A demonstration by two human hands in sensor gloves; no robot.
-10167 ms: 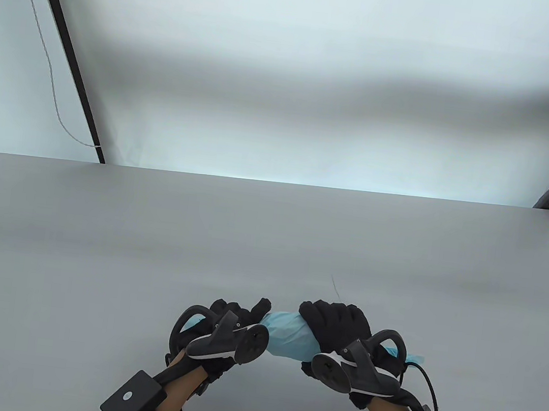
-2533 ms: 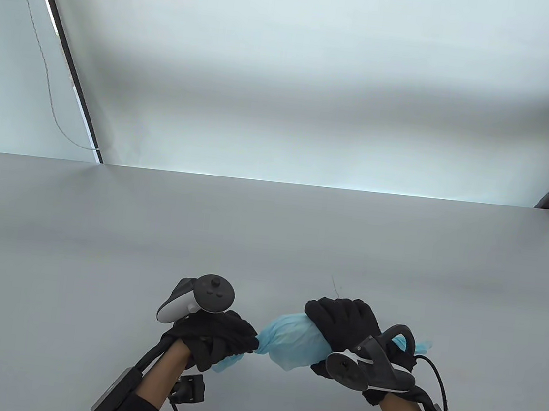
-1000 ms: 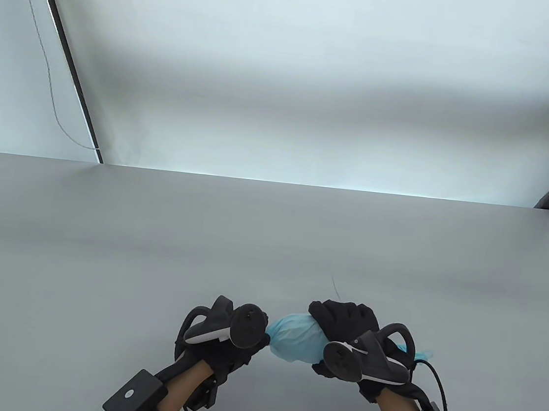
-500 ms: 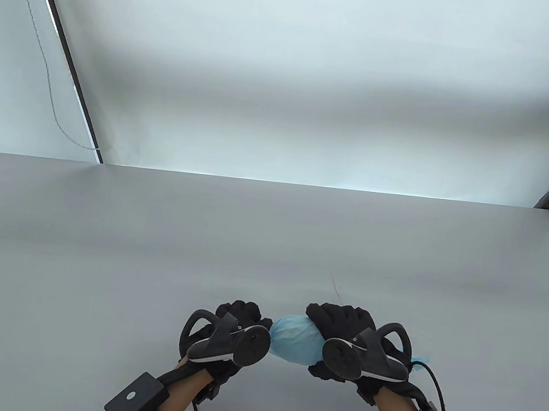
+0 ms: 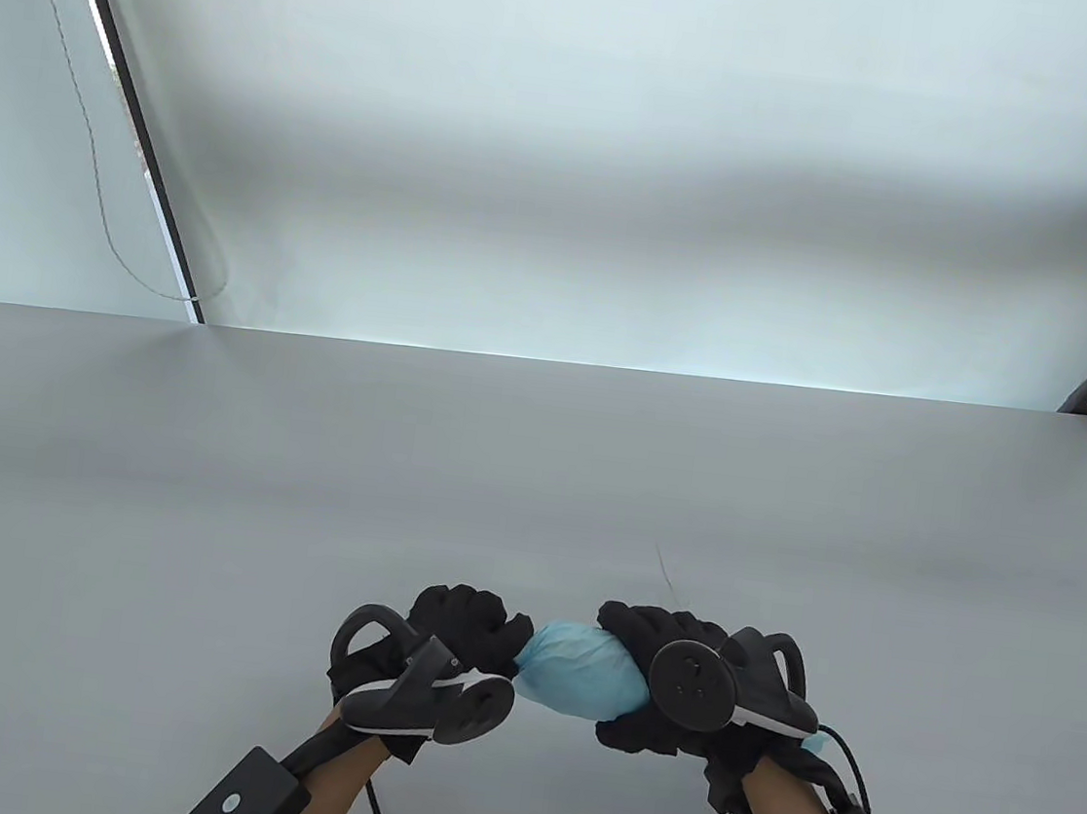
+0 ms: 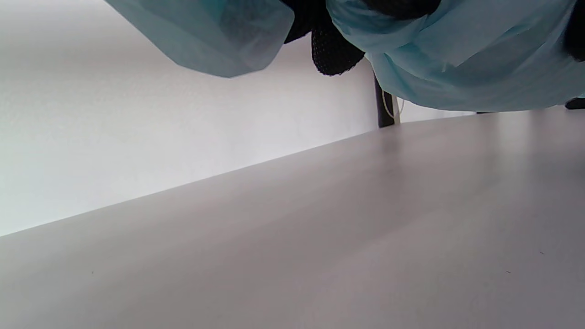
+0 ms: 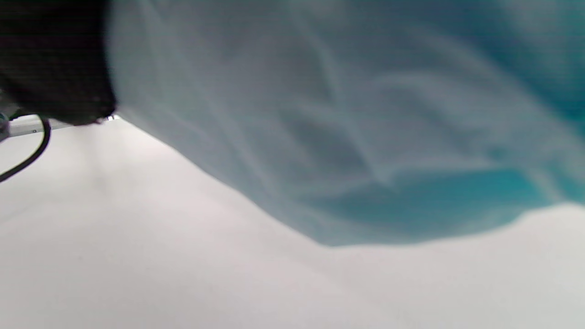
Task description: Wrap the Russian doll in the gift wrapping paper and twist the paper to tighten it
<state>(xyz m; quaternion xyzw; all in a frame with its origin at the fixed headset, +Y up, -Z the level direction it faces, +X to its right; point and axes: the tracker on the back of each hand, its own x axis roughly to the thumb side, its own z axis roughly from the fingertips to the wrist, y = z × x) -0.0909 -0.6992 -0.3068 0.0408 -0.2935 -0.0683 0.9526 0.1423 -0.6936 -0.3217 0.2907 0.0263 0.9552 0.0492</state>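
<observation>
The doll is fully hidden inside light blue wrapping paper (image 5: 577, 671), a rounded bundle held above the grey table (image 5: 537, 465) near its front edge. My right hand (image 5: 664, 636) grips the bundle's right part, fingers curled over its top. My left hand (image 5: 469, 629) pinches the gathered paper end on the bundle's left. In the left wrist view the blue paper (image 6: 457, 68) hangs above the table with a loose flap (image 6: 215, 36) beside it. The right wrist view is filled by blurred blue paper (image 7: 365, 137). A little paper tail (image 5: 814, 742) shows behind the right tracker.
The grey table stretches wide behind and to both sides of my hands. A thin dark mark (image 5: 664, 568) lies on it just behind the right hand. Black cables (image 5: 843, 750) trail from both wrists. Dark posts (image 5: 128, 95) stand beyond the table's far corners.
Over the last second my left hand has rolled, its tracker dropping to the front, and the right tracker has turned to face up. The bundle stays between the hands.
</observation>
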